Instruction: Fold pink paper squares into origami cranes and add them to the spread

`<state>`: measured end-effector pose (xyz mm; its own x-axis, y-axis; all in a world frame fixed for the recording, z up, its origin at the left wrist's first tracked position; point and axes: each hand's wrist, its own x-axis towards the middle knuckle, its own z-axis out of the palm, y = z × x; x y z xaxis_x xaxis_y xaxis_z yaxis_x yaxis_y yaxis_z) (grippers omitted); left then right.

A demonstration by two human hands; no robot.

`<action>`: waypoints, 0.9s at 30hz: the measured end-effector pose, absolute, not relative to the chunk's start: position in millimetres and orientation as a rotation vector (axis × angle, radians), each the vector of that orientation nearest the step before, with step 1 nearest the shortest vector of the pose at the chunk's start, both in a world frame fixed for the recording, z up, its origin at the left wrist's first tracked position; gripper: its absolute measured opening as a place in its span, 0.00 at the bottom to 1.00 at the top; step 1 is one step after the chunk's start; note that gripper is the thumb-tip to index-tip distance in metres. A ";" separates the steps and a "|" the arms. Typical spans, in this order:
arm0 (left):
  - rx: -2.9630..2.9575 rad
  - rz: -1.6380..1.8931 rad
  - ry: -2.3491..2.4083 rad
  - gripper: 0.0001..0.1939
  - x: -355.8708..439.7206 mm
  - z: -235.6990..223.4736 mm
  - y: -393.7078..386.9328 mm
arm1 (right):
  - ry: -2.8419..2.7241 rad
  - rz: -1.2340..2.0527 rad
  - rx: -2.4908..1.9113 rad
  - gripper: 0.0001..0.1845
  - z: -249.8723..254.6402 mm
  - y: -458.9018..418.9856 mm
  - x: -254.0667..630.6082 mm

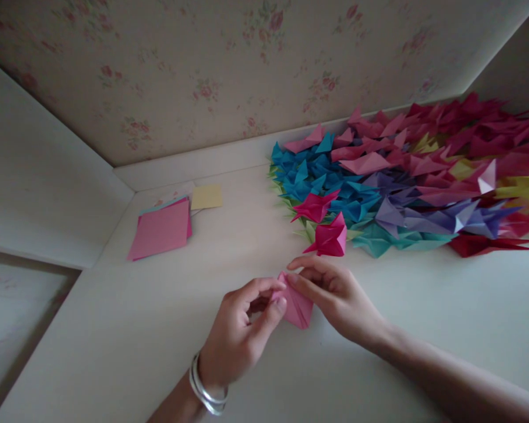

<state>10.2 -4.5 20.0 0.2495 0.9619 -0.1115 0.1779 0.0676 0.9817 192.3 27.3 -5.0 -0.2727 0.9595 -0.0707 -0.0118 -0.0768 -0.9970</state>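
A partly folded piece of pink origami paper (pixel 298 308) is held between my two hands, just above or on the white table. My left hand (pixel 247 326) pinches its left edge between thumb and forefinger; silver bangles circle that wrist. At the paper's upper corner is my right hand (pixel 330 294), its thumb pressed on the paper and its forefinger stretched past the tip. Just beyond my right hand sits a magenta folded paper crane (pixel 331 236), with a second magenta crane (pixel 315 207) behind it.
A large pile of folded paper cranes (pixel 370 176) in blue, pink, purple, yellow and red covers the back right of the table (pixel 114 352). At the left lie stacked pink paper sheets (pixel 159 230) and a pale yellow sheet (pixel 206 197). Floral wallpaper (pixel 229 76) rises behind.
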 end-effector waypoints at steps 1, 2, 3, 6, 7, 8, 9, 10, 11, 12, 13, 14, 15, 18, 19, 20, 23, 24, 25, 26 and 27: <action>1.356 0.854 1.121 0.12 8.5 21.0 -3.8 | -1.334 1.463 -1.102 0.13 -4.2 28.2 193.4; 1.344 0.845 1.076 0.15 7.0 21.8 -3.1 | -1.325 1.445 -1.093 0.13 -3.1 29.0 194.9; 1.345 0.841 1.050 0.18 5.6 22.3 -2.5 | -1.334 1.428 -1.080 0.13 -1.7 29.7 196.7; 1.434 0.872 1.102 0.14 2.3 21.7 -0.2 | -1.414 1.377 -1.025 0.11 2.7 31.1 202.8; 1.476 0.893 1.135 0.11 1.4 21.1 0.7 | -1.443 1.376 -1.011 0.11 4.0 31.1 204.7; 1.516 0.920 1.159 0.09 0.6 20.4 1.6 | -1.463 1.382 -0.996 0.12 5.3 30.9 206.5; 1.552 0.953 1.175 0.08 -0.2 19.8 2.5 | -1.473 1.396 -0.973 0.13 6.5 30.5 208.0; 1.580 0.992 1.186 0.08 -1.0 19.2 3.1 | -1.476 1.413 -0.944 0.14 7.8 30.0 209.4; 1.601 1.034 1.189 0.09 -1.7 18.7 3.6 | -1.479 1.426 -0.912 0.14 9.1 29.3 210.6; 1.617 1.073 1.189 0.09 -2.3 18.3 3.9 | -1.490 1.426 -0.882 0.14 10.3 28.5 211.6; 1.626 1.111 1.184 0.09 -2.7 18.1 4.0 | -1.515 1.411 -0.861 0.14 11.3 27.8 212.5; 1.627 1.140 1.182 0.10 -3.0 18.0 3.9 | -1.552 1.377 -0.853 0.13 12.1 27.2 213.3; 1.622 1.163 1.179 0.10 -3.0 18.0 3.7 | -1.597 1.326 -0.853 0.12 12.6 26.6 214.1; 1.569 1.200 1.198 0.08 -1.1 18.9 2.6 | -1.698 1.148 -0.870 0.10 12.3 26.0 215.3; 1.545 1.215 1.220 0.08 0.1 19.4 2.1 | -1.714 1.101 -0.877 0.09 11.9 26.1 215.2; 1.523 1.230 1.252 0.07 1.4 20.0 1.7 | -1.726 1.064 -0.884 0.09 11.4 26.2 214.8; 1.504 1.255 1.362 0.06 5.1 21.8 0.3 | -1.737 0.981 -0.907 0.06 10.1 26.1 211.7; 1.517 1.243 1.389 0.06 6.2 22.4 -0.1 | -1.730 0.962 -0.910 0.05 9.6 25.8 210.2; 1.531 1.227 1.410 0.06 7.0 22.9 -0.5 | -1.718 0.951 -0.913 0.05 9.1 25.1 208.8; 1.541 1.211 1.426 0.07 7.8 23.3 -0.8 | -1.705 0.943 -0.919 0.05 8.6 24.2 207.4; 1.545 1.197 1.437 0.07 8.4 23.3 -1.1 | -1.693 0.933 -0.926 0.05 7.9 23.1 206.1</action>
<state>8.4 -1.1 23.3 -0.0427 0.9858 0.1624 0.3377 -0.1387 0.9310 206.1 23.1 7.9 -0.2538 0.8921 0.3739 0.1600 0.4200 -0.8933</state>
